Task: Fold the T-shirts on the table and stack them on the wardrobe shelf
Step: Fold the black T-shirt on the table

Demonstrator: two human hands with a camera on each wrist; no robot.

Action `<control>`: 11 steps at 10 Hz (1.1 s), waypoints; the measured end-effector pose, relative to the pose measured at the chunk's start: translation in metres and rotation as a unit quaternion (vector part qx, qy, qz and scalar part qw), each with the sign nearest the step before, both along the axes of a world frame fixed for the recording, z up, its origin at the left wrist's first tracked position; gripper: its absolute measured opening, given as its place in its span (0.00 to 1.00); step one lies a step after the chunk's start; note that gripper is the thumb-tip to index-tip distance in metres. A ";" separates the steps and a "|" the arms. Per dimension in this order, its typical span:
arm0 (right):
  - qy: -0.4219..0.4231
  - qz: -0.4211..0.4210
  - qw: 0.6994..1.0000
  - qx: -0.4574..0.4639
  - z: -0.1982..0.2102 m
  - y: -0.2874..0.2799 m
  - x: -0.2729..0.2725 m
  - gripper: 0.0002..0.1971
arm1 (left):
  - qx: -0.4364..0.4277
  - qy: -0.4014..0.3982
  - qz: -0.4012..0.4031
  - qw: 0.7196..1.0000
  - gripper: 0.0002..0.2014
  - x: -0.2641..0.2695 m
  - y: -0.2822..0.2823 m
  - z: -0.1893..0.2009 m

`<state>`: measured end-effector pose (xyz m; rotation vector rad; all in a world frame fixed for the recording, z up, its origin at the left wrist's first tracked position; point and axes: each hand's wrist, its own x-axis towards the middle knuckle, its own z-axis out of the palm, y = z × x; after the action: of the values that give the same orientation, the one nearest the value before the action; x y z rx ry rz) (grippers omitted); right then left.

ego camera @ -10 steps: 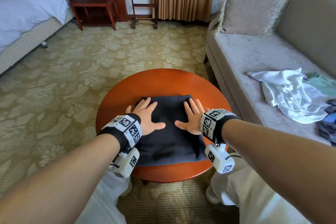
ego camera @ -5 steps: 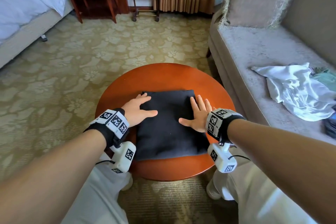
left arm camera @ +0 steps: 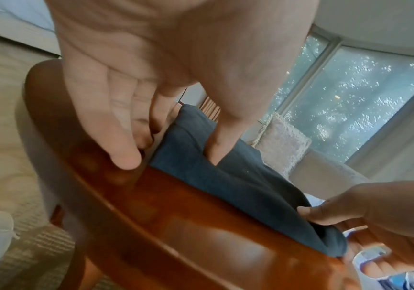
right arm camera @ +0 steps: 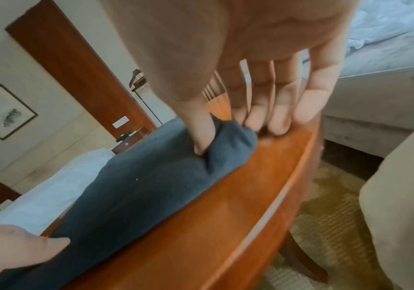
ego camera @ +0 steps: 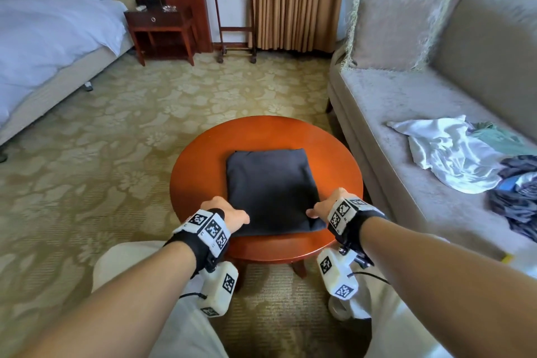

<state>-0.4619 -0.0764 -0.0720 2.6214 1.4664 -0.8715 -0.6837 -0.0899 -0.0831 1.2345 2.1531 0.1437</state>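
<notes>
A dark grey T-shirt [ego camera: 271,189], folded into a square, lies flat on the round wooden table [ego camera: 203,171]. My left hand [ego camera: 232,212] holds its near left corner. In the left wrist view the left hand [left arm camera: 171,155] has its thumb on top of the T-shirt [left arm camera: 238,182] and its fingers curled in at the side edge. My right hand [ego camera: 322,206] holds the near right corner. Seen from the right wrist, the right hand [right arm camera: 233,135] digs its thumb into the T-shirt [right arm camera: 138,186] while the fingertips touch the table [right arm camera: 225,225] beside it.
On the sofa [ego camera: 392,113] at right lie a crumpled white shirt [ego camera: 447,154], a green garment [ego camera: 494,136] and dark clothes [ego camera: 517,197]. A cushion [ego camera: 401,20] leans at its far end. A bed [ego camera: 43,38] and a nightstand [ego camera: 159,29] stand far left.
Both hands slid off the top of the folded T-shirt, back to its near corners, and now pinch them. The head view has lifted to show more of the room.
</notes>
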 end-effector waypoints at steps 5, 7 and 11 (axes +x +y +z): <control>0.188 0.096 0.975 -0.068 -0.008 -0.047 0.004 0.20 | 0.001 -0.171 0.107 0.979 0.12 0.003 -0.030 0.007; 0.297 -0.019 0.951 -0.082 0.004 -0.052 0.015 0.12 | -0.126 -0.240 0.091 0.958 0.12 -0.007 -0.026 0.024; 0.381 -0.121 0.895 0.196 0.038 -0.050 0.016 0.23 | 0.170 -0.335 0.113 0.920 0.06 -0.008 -0.031 0.033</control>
<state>-0.4460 -0.1262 -0.0342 2.9494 1.5783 -2.0055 -0.6922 -0.1206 -0.0504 0.9158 1.6804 0.9347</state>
